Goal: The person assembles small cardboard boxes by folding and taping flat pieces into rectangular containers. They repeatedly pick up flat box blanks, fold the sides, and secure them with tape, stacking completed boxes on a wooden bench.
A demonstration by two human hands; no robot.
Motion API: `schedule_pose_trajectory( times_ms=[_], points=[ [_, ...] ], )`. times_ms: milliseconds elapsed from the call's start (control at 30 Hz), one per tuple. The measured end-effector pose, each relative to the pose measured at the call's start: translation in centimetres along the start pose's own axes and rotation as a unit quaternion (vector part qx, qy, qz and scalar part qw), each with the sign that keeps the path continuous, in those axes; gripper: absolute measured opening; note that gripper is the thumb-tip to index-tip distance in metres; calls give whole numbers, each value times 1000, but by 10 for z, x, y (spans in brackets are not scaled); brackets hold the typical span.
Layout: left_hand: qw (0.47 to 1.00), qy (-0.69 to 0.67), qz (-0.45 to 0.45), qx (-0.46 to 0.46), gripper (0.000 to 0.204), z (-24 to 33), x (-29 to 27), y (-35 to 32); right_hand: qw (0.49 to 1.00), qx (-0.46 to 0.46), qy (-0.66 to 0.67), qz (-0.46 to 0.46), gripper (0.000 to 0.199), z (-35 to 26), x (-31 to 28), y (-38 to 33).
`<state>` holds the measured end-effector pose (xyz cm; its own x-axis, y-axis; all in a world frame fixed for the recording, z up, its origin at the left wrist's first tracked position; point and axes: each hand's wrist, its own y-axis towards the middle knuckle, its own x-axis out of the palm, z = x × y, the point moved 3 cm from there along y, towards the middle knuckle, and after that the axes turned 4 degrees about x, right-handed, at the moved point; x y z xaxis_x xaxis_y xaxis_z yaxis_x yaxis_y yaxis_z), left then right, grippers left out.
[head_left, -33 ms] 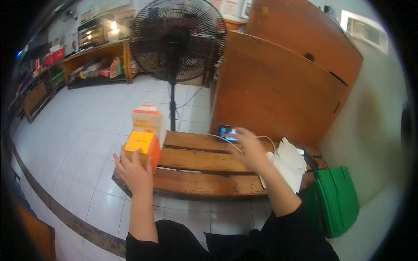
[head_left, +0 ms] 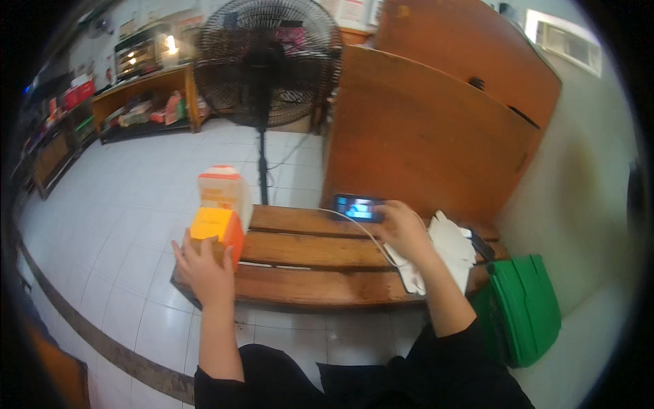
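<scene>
Gripping orange box [head_left: 216,235] at left-centre: left hand [head_left: 204,267] | right hand [head_left: 403,232] grasping phone [head_left: 357,207], centre, on bench [head_left: 320,273]

Boxes [head_left: 219,217] left on bench [head_left: 320,286], phone [head_left: 357,207] right, fan [head_left: 267,61] behind.

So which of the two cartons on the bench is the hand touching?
The left hand rests on the smaller orange carton at the front; the taller white-and-orange carton stands behind it, untouched.

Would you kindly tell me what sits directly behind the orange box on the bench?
Behind the orange box, held by the left hand, stands a taller white and orange carton on the wooden bench. The carton's lower front is covered by the box.
</scene>
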<state>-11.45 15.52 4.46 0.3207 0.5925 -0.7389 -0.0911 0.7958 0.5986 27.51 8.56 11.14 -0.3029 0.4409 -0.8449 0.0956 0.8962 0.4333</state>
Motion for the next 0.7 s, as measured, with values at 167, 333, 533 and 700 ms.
schedule_pose_trajectory(
  times_ms=[167, 333, 533, 700],
  points=[
    [973, -130, 109, 156, 44, 63, -28, -18, 884, 410, -209, -82, 87, 174, -64, -107],
    [940, -166, 26, 296, 43, 139, -27, -47, 858, 463, -199, -103, 107, 193, -41, -164],
    [904, -181, -75, 381, 45, 184, -3, -87, 859, 460, -203, -97, 104, 182, -39, -154],
    [870, -254, -94, 412, 41, 204, -13, -106, 926, 288, -32, 243, 69, 176, -96, -154]
  ],
)
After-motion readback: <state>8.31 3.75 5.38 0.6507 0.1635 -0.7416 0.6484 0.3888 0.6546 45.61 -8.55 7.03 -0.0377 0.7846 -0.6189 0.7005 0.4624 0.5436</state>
